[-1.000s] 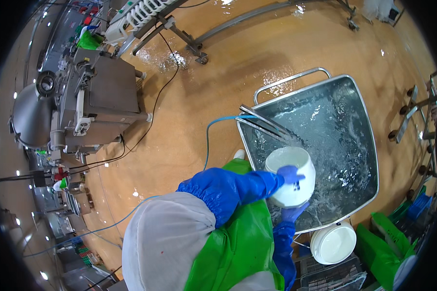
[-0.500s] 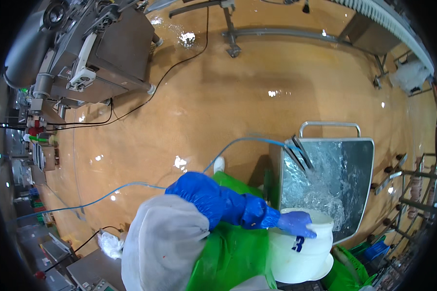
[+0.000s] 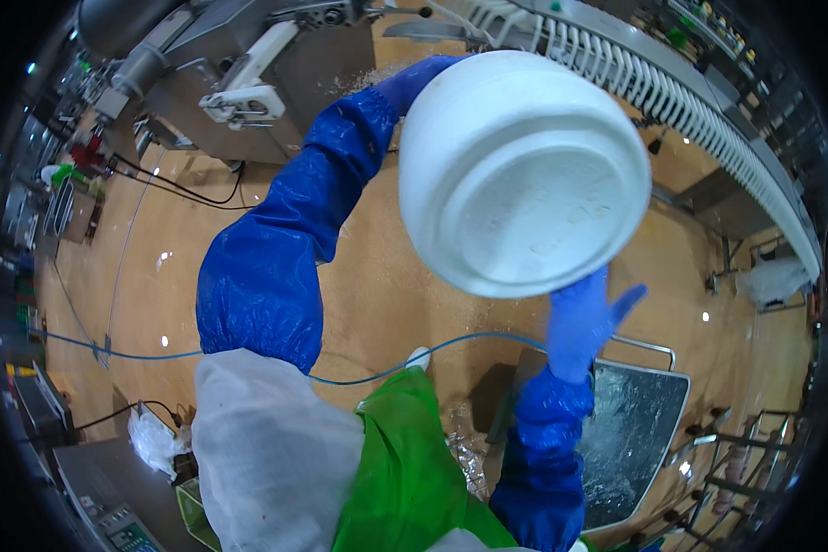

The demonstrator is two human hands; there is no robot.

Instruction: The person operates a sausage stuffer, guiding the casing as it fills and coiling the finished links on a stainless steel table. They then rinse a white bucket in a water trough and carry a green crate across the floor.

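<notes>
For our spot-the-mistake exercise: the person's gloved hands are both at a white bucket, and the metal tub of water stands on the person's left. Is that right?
Not quite: the head view shows the metal tub of water on the person's right. The gloved left hand and right hand are both at the white bucket, as stated.

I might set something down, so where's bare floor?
Between the left sleeve, white bucket and blue hose, the floor looks bare. Another patch lies left of that sleeve, between hose and black cables. Crowded: lower right, with steel tub and rack; upper left, with machinery.
</notes>
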